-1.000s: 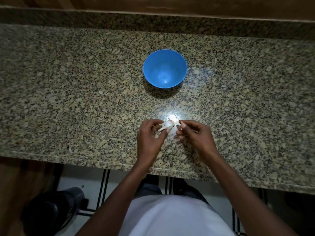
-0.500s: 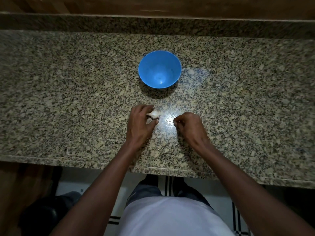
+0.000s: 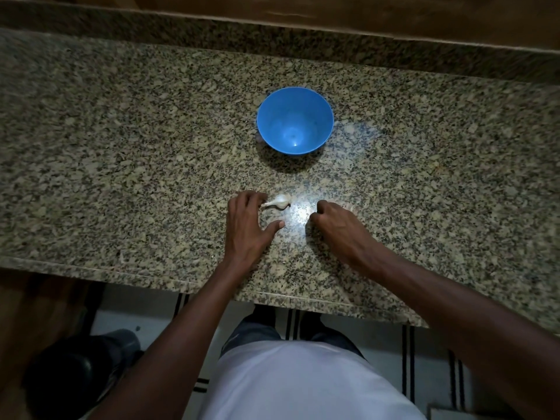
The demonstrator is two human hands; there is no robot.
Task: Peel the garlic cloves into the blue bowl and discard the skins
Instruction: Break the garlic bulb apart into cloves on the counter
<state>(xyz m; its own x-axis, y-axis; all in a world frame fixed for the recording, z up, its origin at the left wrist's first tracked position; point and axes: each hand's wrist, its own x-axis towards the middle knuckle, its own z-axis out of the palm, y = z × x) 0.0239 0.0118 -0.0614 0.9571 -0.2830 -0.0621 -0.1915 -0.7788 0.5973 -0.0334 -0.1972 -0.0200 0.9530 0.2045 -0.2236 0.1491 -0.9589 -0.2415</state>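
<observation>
- Left hand [image 3: 247, 225] lies loosely spread on the table [image 3: 121, 177], fingertips touching the garlic [image 3: 280, 201] stem.
- Right hand [image 3: 336, 222] is curled; whether it holds anything, I cannot tell.
- Blue bowl [image 3: 295, 121] stands beyond both hands.

One blue bowl [image 3: 295, 121], one garlic bulb [image 3: 279, 201], and two hands on one granite counter [image 3: 121, 165].

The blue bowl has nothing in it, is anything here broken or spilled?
Nothing looks broken or spilled. The blue bowl stands upright on the granite counter and looks empty. The garlic lies whole on the counter by the left hand. The right hand is curled; whether it holds anything is hidden.
</observation>
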